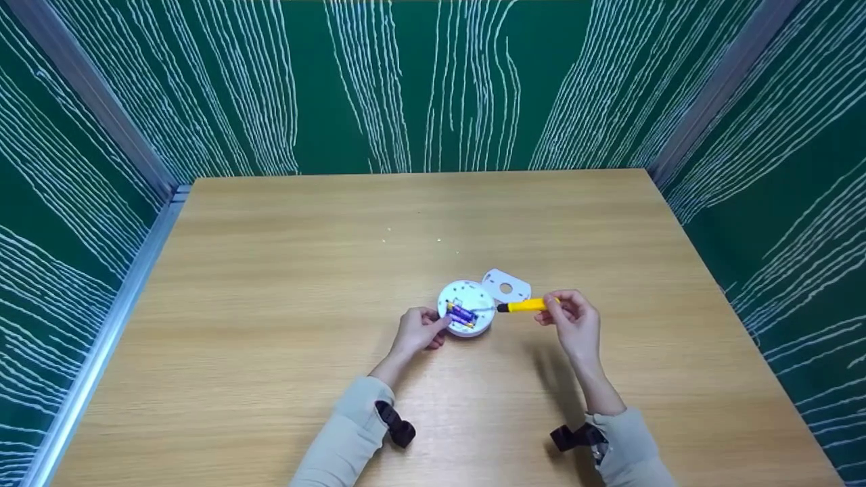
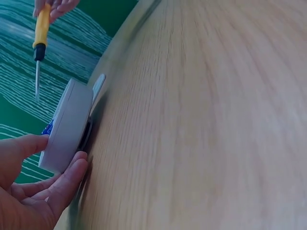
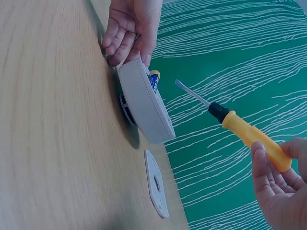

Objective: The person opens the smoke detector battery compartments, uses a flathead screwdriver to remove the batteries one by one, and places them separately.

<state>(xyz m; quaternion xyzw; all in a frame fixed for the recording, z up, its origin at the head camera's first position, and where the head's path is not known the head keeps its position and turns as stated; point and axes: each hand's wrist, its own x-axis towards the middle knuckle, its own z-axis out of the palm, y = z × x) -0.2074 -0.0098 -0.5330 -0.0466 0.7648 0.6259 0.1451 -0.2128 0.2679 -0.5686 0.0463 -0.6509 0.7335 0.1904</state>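
Note:
A round white device (image 1: 477,291) with a ring of small holes is held up at an angle just over the wooden table. Two purple-and-yellow batteries (image 1: 462,314) lie in its upper face. My left hand (image 1: 417,330) pinches its left edge, thumb on the top by the batteries, fingers underneath, as the left wrist view shows. In my right hand (image 1: 577,326) is a screwdriver (image 1: 524,306) with a yellow handle, gripped by thumb and fingers. Its flat metal tip (image 3: 179,84) points toward the device and stands apart from the batteries in the right wrist view.
A flat white plate (image 1: 517,289) with a round hole lies on the table just beyond the device. Tiny white specks (image 1: 438,240) are scattered farther back on the table (image 1: 304,237). Green walls with white lines (image 1: 419,88) rise behind and at both sides.

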